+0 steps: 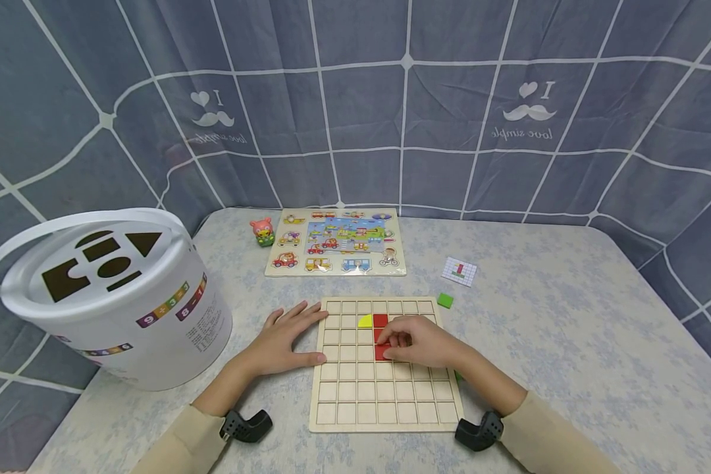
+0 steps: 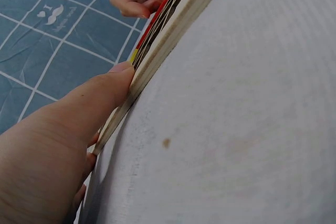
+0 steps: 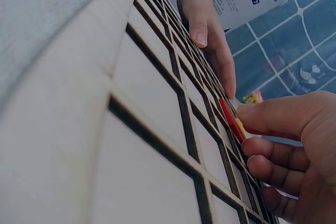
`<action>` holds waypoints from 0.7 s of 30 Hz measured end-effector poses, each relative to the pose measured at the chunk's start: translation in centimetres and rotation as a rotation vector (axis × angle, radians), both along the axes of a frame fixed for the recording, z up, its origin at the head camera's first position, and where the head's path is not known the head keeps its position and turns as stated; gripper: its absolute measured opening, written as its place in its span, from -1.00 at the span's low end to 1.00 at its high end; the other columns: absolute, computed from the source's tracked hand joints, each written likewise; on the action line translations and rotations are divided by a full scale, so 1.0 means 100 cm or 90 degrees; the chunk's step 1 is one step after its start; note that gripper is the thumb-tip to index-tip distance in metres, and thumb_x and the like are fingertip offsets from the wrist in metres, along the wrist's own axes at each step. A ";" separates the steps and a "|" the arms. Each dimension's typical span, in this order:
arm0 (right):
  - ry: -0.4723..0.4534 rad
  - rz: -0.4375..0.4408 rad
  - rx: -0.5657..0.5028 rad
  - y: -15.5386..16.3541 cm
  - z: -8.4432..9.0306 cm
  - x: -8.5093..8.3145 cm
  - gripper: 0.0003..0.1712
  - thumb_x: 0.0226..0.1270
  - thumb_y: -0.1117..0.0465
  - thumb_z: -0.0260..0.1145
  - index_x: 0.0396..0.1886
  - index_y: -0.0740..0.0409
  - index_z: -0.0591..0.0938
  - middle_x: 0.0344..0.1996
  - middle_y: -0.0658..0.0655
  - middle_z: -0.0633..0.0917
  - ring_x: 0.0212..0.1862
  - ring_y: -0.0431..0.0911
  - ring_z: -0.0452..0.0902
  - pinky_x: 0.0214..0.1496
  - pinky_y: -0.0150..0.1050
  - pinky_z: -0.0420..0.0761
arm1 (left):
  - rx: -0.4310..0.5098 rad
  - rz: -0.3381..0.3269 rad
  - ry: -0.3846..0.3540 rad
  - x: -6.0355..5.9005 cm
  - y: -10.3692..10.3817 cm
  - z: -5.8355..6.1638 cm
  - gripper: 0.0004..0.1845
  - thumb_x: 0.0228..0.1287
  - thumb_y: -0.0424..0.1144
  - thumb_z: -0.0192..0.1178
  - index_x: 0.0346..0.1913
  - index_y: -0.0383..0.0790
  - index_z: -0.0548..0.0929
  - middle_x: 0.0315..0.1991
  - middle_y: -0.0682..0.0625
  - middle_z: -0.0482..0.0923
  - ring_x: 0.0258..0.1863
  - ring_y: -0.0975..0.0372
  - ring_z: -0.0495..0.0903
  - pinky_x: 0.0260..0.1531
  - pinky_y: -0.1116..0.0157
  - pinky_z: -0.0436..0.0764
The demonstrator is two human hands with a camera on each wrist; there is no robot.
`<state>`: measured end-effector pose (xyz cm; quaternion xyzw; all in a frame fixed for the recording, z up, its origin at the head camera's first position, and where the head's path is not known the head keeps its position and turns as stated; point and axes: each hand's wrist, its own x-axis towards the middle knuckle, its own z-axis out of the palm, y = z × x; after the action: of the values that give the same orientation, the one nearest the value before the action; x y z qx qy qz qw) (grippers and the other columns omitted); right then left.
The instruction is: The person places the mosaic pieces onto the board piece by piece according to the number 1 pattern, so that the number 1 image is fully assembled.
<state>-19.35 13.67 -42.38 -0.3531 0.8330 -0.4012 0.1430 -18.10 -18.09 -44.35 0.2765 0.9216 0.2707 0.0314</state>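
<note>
A wooden grid board [image 1: 355, 392] lies on the table before me. My left hand [image 1: 281, 342] rests at its left edge, fingers spread. The thumb [image 2: 113, 85] touches the board's rim in the left wrist view. Over the grid's middle, my right hand [image 1: 421, 341] has its fingers bent and pinches a red square tile [image 1: 382, 353] between thumb and index finger, at the lower end of a red column. Another red tile [image 1: 380, 320] sits at the column's top, beside a yellow quarter-round piece [image 1: 365, 321]. The fingers partly cover the red tiles.
A white lidded bucket [image 1: 213, 316] with shape slots stands at the left. Behind the board are a vehicle puzzle [image 1: 275, 263], a small pink-and-green figure [image 1: 263, 232] and a pattern card [image 1: 459, 271]. A green square tile [image 1: 445, 300] lies off the board's far right corner.
</note>
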 end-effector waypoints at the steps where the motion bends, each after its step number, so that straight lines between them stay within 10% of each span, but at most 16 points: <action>1: -0.005 -0.001 -0.001 0.001 0.000 0.000 -0.88 0.30 0.21 0.39 -0.19 0.07 0.71 -0.48 -0.12 0.55 -0.44 -0.23 0.39 -0.37 -0.35 0.45 | 0.000 0.000 -0.001 0.000 0.000 0.000 -0.12 0.11 0.29 0.28 0.46 0.00 0.32 0.49 0.01 0.15 0.50 0.00 0.00 0.33 -0.22 -0.17; 21: -0.037 -0.072 -0.058 0.025 -0.001 -0.001 -0.89 0.28 0.30 0.38 -0.20 0.18 0.71 -0.48 -0.03 0.59 -0.45 -0.19 0.41 -0.41 -0.40 0.40 | 0.000 0.001 -0.002 0.000 0.000 0.001 -0.12 0.11 0.28 0.29 0.46 0.00 0.33 0.49 0.01 0.15 0.49 -0.01 0.00 0.32 -0.23 -0.17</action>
<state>-19.43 16.18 -42.46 -0.3000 0.8279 -0.4563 0.1281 -18.08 -18.06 -44.28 0.2756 0.9217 0.2709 0.0328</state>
